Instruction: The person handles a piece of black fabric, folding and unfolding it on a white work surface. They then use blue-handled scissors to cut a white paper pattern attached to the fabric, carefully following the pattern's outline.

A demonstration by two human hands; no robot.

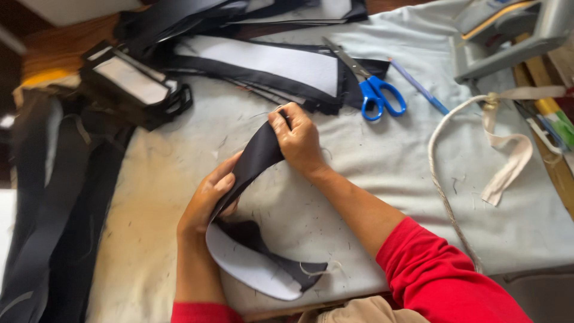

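Both forearms are extended over the pale grey padded table (388,155), red sleeves pushed up past the wrists. The right hand (297,139) is curled knuckles-up, fingers closed in a pinch on the upper end of a curved black fabric piece (256,158) — the strip is lifted off the table there and arched. The left hand (206,200) is set lower, palm turned inward, thumb and fingers closed around the same strip near its middle, where it bends down. The lower end of the piece lies flat near the table's front edge, its white lining (248,266) turned up, with a loose pale thread beside it. One pair of blue-handled scissors (369,84) is seen above the right hand, blades closed, well apart from it; one blue pen (421,88) lies just beside them. A stack of black-and-white cut pieces (269,66) is spread along the far edge, the exact count not clear; one bundle of similar pieces (134,84) sits at the upper left. Long dark strips (54,197) hang over the left side. One pale cord (445,179) with a cream cloth tie (511,158) loops across the right side, below a grey machine part (508,33). No labels can be made out.
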